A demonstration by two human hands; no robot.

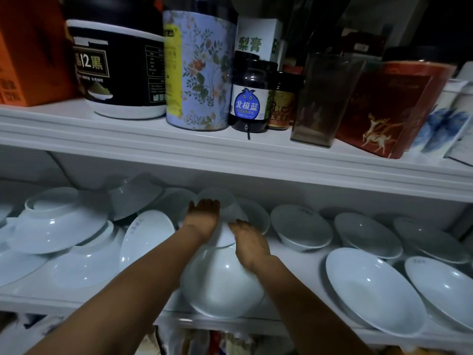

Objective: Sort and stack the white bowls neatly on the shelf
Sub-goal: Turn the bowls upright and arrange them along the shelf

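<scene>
Glossy white ceramic bowls (302,228), round and shallow with small foot rings, crowded the lower white shelf (107,295), some upright, some upturned, several leaning on each other at left. Both hands reached into the middle. Left hand (203,216) lay flat, fingers together, on an upturned bowl (225,219) in the back row. Right hand (252,243) pressed the same bowl's right side, fingers curved around it, so the bowl sat between the two palms. Just below the wrists an inverted bowl (221,283) rested at the shelf's front edge. Upper shelf held a floral tin (199,70), a black tub (117,62) and a red tin (389,108).
</scene>
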